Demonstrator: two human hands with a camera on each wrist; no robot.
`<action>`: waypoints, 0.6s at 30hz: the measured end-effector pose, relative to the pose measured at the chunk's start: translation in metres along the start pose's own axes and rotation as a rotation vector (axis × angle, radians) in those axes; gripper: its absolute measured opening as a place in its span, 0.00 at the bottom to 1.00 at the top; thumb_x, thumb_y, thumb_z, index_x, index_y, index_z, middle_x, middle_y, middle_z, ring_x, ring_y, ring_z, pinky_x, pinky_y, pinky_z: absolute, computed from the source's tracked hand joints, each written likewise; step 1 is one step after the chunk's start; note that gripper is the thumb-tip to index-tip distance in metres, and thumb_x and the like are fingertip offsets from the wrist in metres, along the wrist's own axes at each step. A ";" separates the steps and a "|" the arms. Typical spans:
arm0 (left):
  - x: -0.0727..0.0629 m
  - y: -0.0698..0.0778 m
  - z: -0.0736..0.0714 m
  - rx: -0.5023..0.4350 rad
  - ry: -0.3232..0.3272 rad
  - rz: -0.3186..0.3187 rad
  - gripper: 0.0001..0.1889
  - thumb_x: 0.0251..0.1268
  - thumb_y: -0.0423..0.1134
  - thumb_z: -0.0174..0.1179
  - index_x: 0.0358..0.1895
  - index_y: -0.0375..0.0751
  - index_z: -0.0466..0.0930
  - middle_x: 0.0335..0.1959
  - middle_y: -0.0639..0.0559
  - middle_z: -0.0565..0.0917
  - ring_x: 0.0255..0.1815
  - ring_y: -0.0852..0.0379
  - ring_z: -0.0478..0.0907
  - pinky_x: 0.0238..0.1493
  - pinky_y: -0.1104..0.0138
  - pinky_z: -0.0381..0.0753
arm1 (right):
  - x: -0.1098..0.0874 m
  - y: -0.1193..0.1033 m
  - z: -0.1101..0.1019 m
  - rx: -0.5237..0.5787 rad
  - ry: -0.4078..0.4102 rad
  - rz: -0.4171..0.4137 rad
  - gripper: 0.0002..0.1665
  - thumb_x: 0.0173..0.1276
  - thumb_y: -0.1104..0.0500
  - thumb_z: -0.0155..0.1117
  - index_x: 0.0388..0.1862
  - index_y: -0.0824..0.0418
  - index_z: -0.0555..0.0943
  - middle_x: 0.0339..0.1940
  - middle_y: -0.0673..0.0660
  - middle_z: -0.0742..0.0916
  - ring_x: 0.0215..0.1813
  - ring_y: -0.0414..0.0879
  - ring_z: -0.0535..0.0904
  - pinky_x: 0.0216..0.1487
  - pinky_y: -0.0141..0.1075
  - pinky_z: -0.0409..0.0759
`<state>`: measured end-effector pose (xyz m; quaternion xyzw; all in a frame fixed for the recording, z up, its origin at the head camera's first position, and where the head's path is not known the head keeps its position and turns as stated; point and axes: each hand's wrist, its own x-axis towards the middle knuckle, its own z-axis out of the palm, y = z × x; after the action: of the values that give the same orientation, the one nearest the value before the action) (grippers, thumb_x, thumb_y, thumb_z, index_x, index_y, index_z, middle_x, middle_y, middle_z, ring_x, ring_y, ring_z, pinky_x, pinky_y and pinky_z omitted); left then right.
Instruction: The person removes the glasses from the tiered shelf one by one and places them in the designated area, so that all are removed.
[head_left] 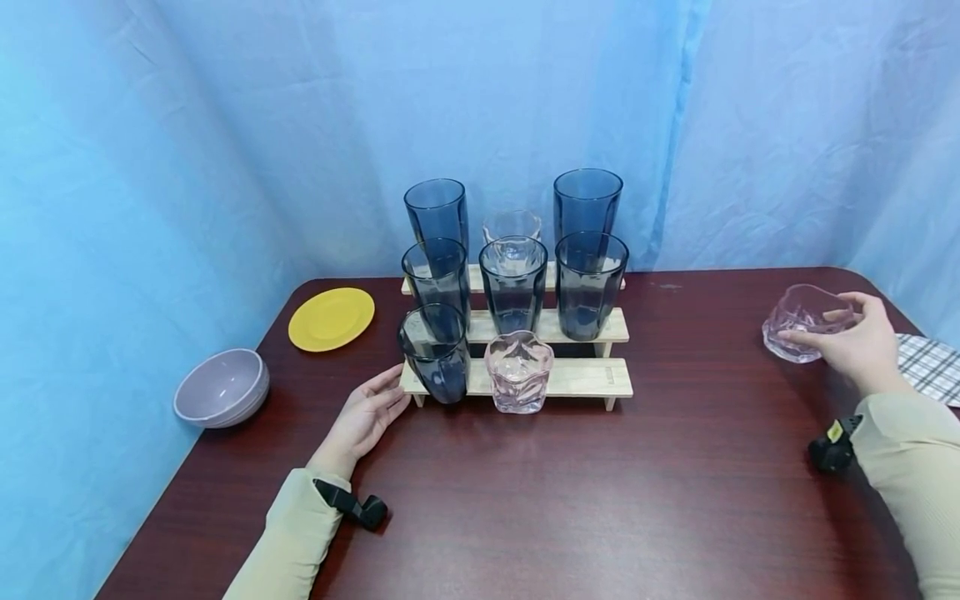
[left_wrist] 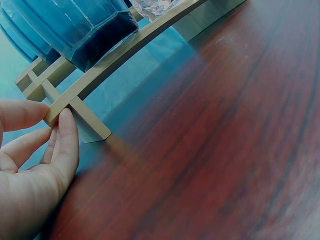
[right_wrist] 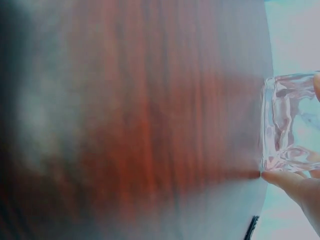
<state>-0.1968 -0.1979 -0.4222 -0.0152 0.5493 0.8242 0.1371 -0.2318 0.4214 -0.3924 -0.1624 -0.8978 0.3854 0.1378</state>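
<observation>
My left hand pinches the left end of the lowest step of a wooden three-tier rack. In the left wrist view the thumb is on one side of the board end and the fingers are on the other. At the right of the table, my right hand grips a pinkish clear glass, its thumb low along the side. The lowest step bears a dark blue glass on the left and a pink glass in the middle. Three blue glasses fill the middle step.
On the top step, two blue glasses flank a clear glass. A yellow plate and a lilac bowl are at the table's left. A checked cloth lies by the right edge. Blue curtains hang behind.
</observation>
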 end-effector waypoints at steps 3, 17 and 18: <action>0.000 0.000 0.000 0.006 0.003 -0.005 0.30 0.69 0.22 0.40 0.73 0.29 0.45 0.46 0.61 0.78 0.44 0.67 0.78 0.48 0.75 0.77 | 0.002 0.002 -0.001 -0.028 -0.018 0.003 0.61 0.51 0.42 0.74 0.72 0.67 0.51 0.43 0.50 0.73 0.42 0.31 0.63 0.48 0.38 0.69; -0.001 0.001 0.001 0.014 -0.003 -0.010 0.30 0.70 0.23 0.40 0.74 0.30 0.45 0.48 0.60 0.76 0.44 0.67 0.78 0.49 0.75 0.77 | 0.001 -0.003 -0.004 -0.051 -0.077 -0.055 0.58 0.56 0.46 0.71 0.72 0.70 0.48 0.57 0.73 0.70 0.44 0.45 0.66 0.46 0.38 0.66; -0.001 0.000 0.001 0.016 -0.005 -0.008 0.30 0.70 0.23 0.40 0.74 0.29 0.45 0.48 0.61 0.76 0.44 0.67 0.78 0.49 0.75 0.77 | 0.001 -0.002 -0.004 -0.053 -0.076 -0.057 0.58 0.56 0.46 0.71 0.72 0.70 0.48 0.58 0.73 0.70 0.43 0.43 0.66 0.45 0.37 0.66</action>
<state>-0.1955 -0.1979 -0.4214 -0.0145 0.5555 0.8192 0.1419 -0.2317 0.4232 -0.3875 -0.1255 -0.9166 0.3632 0.1105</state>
